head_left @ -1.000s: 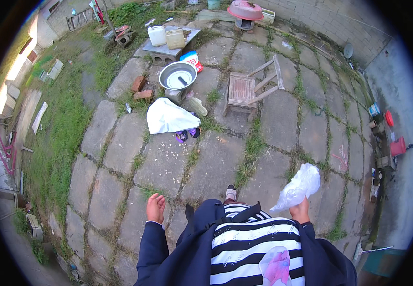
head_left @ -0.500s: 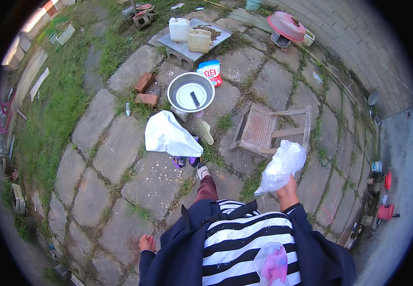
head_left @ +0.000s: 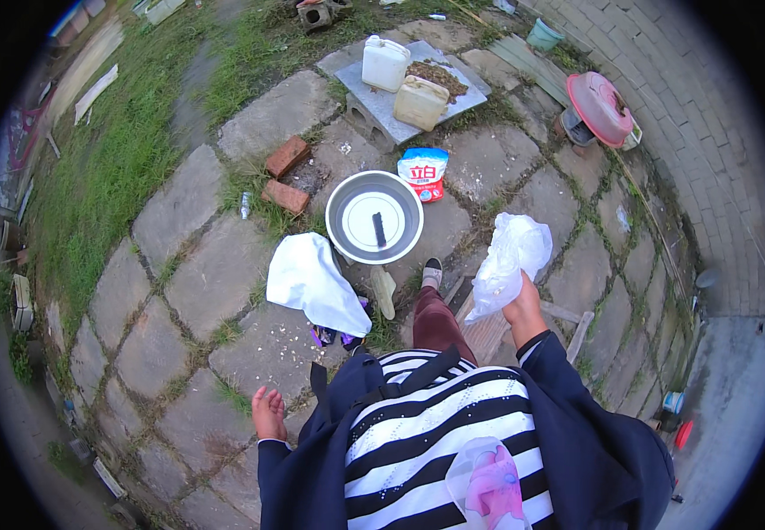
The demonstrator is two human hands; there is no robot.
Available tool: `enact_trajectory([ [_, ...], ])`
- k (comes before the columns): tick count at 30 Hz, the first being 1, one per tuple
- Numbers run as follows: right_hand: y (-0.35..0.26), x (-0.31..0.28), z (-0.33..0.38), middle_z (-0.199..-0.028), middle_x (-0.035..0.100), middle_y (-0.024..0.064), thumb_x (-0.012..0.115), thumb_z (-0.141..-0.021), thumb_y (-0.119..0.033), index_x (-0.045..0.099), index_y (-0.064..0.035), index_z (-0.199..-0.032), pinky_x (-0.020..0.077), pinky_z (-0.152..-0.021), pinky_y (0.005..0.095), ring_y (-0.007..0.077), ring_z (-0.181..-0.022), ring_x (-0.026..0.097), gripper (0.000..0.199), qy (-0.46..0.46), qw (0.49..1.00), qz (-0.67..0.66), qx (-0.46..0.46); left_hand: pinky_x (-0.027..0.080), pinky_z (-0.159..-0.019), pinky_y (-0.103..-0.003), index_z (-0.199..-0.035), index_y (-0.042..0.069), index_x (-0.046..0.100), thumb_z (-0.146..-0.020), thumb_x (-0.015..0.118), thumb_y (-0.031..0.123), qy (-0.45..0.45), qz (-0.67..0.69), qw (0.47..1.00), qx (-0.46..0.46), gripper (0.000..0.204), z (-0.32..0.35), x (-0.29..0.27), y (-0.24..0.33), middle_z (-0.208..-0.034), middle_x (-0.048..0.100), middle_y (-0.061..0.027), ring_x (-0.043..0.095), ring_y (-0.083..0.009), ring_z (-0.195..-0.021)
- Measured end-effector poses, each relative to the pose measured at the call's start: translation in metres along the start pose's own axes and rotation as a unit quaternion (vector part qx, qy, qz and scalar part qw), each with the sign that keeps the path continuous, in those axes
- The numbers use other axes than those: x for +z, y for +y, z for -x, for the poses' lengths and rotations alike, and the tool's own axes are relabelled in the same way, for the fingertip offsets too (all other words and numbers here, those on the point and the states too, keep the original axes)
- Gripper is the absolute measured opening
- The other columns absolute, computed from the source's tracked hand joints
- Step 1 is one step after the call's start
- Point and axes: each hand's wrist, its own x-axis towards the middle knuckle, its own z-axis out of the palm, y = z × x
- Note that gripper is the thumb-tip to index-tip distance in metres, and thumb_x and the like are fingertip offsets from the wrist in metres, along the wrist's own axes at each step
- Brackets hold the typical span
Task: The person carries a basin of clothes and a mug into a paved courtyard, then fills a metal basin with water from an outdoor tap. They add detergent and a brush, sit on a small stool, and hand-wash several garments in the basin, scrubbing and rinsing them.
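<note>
Clear crumpled plastic bag (head_left: 511, 261) in right hand (head_left: 524, 309) — grip closed around bag's lower end, bag raised above wooden stool (head_left: 488, 331). Left hand (head_left: 268, 413) empty, fingers loosely curled, low at side over stone paving (head_left: 188, 274). Ahead: metal basin (head_left: 374, 217), dark object inside; white cloth (head_left: 312, 283) just left; printed pouch (head_left: 424, 170) beyond basin.

free: bare paving slabs (head_left: 179, 230) under my left hand (head_left: 268, 413) | blocked ahead: metal basin (head_left: 374, 217), white sack (head_left: 316, 283), bricks (head_left: 287, 177) | my right hand (head_left: 524, 305): wooden stool (head_left: 497, 331) beneath
</note>
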Motion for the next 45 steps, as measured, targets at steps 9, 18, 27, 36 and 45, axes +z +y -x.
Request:
enact_trajectory([
  [9, -0.044, 0.064, -0.296, -0.120, 0.055, 0.0136, 0.054, -0.089, -0.013, 0.042, -0.0026, -0.130, 0.0445, -0.092, 0.0459, 0.0298, -0.107, 0.055, 0.044, 0.009, 0.961, 0.276, 0.012, 0.046, -0.084, -0.029, -0.126, 0.010, 0.045, -0.090, 0.051, 0.018, 0.190, 0.141, 0.971, -0.040, 0.037, 0.016, 0.148, -0.116, -0.107, 0.058, -0.0074, 0.056, -0.0147, -0.091],
  [18, -0.020, 0.109, -0.377, -0.122, 0.054, 0.0121, 0.056, -0.090, -0.018, 0.041, -0.0084, -0.131, 0.0457, -0.091, 0.0483, 0.0308, -0.110, 0.055, 0.045, -0.004, 0.960, 0.262, 0.097, 0.048, -0.084, -0.028, -0.125, 0.006, 0.046, -0.095, 0.047, 0.013, 0.073, 0.065, 0.989, -0.110, 0.031, -0.014, 0.316, -0.109, -0.102, 0.058, -0.0086, 0.058, -0.0142, -0.089],
  [27, 0.054, 0.152, -0.366, -0.126, 0.054, 0.0147, 0.044, -0.097, -0.020, 0.041, 0.0024, -0.131, 0.0436, -0.097, 0.0415, 0.0294, -0.113, 0.055, 0.042, -0.069, 0.953, 0.271, 0.119, 0.048, -0.084, -0.028, -0.122, 0.004, 0.048, -0.095, 0.042, 0.006, 0.090, 0.017, 0.992, -0.085, 0.028, -0.110, 0.335, -0.144, -0.102, 0.059, -0.0082, 0.057, -0.0127, -0.089],
  [36, 0.159, 0.175, -0.358, -0.122, 0.056, 0.0157, 0.044, -0.095, -0.021, 0.043, 0.0043, -0.129, 0.0477, -0.091, 0.0369, 0.0270, -0.108, 0.058, 0.042, -0.162, 0.918, 0.336, 0.131, 0.047, -0.088, -0.028, -0.121, 0.003, 0.050, -0.096, 0.044, 0.005, 0.122, 0.091, 0.987, -0.050, 0.026, -0.208, 0.357, -0.187, -0.101, 0.061, -0.0076, 0.058, -0.0132, -0.092],
  [45, 0.100, 0.150, -0.416, -0.119, 0.058, 0.0136, 0.049, -0.094, -0.018, 0.043, 0.0036, -0.128, 0.0496, -0.087, 0.0365, 0.0247, -0.104, 0.060, 0.042, -0.142, 0.901, 0.386, 0.139, 0.047, -0.086, -0.028, -0.115, 0.002, 0.053, -0.096, 0.044, 0.007, 0.049, 0.108, 0.992, -0.050, 0.022, -0.170, 0.386, -0.155, -0.099, 0.061, -0.0062, 0.059, -0.0139, -0.091],
])
